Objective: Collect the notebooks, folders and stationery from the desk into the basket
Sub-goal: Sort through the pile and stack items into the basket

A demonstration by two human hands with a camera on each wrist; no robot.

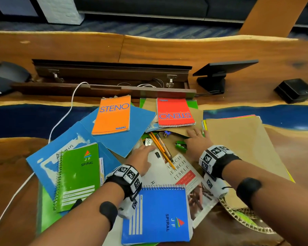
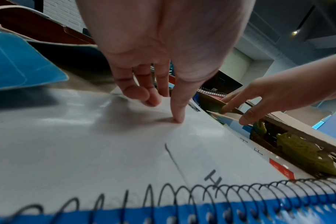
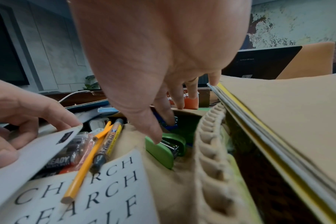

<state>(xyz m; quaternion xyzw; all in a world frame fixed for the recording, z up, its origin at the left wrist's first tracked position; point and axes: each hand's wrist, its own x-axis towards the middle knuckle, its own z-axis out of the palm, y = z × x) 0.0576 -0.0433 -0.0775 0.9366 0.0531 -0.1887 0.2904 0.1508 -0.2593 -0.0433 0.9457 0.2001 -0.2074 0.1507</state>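
- A white cable [image 1: 66, 119] trails over the desk [image 1: 16, 151] at the far left, running under the pile's edge.
- On a fan of blue folders [image 1: 124, 139] lies a green spiral notebook [image 1: 79, 176], coil on its left side, cover marked "JF SPIRAL".
- Further back an orange steno pad [image 1: 113, 115] sits on the same blue folders, title reading upright.
- The left hand [image 1: 140, 160] rests on the white cover of an open book [image 1: 181, 173]; its grip is loose, fingers [image 2: 177, 109] bent with the tips pressing the cover's far edge, pinching nothing that I can see.
- In front of that wrist a blue spiral notebook [image 1: 156, 215] overlaps the book's near edge.
- Between the hands lie yellow pencils [image 1: 158, 144] and a marker [image 3: 107, 145], partly on the book, beside a pack of batteries [image 3: 67, 160].
- A green stapler [image 1: 181, 146] sits on brown card just beside the right thumb; a small blue object near it is too hidden to name.
- A red steno pad [image 1: 175, 112] lies behind, title upside down.
- The right hand [image 1: 196, 139] lies spread, fingers straight, the little finger touching the edge of the brown folder stack [image 1: 244, 139].
- That stack covers most of the woven basket [image 1: 245, 219], only its rim showing at the near right.
- A small monitor [image 1: 219, 71] and a black box [image 1: 295, 90] stand at the back right.
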